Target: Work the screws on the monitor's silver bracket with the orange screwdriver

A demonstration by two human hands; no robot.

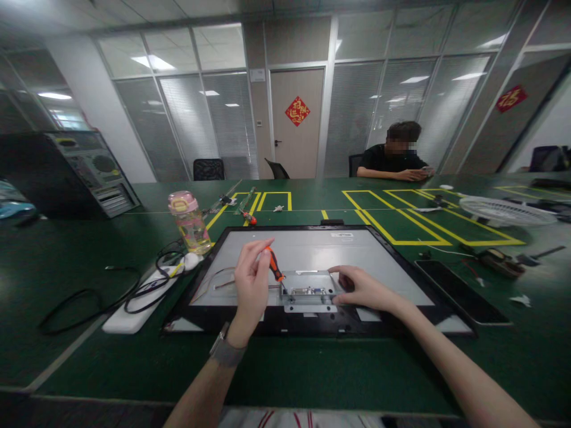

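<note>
A monitor panel (383,255) lies face down on the green table, its grey metal back up inside a black frame. Near its front edge sits a small metal circuit-board cover (307,290). My left hand (251,282) is closed on an orange-and-black screwdriver (275,266), with the tip down at the cover's left edge. My right hand (363,288) rests on the cover's right side, fingers curled and pressing on it.
A pink-capped bottle (190,222), black cables (134,291) and a white strip lie to the left. A dark tablet-like slab (459,291), tools and a white fan grille (506,211) lie to the right. A computer case (93,172) stands far left. A person (395,159) sits across the table.
</note>
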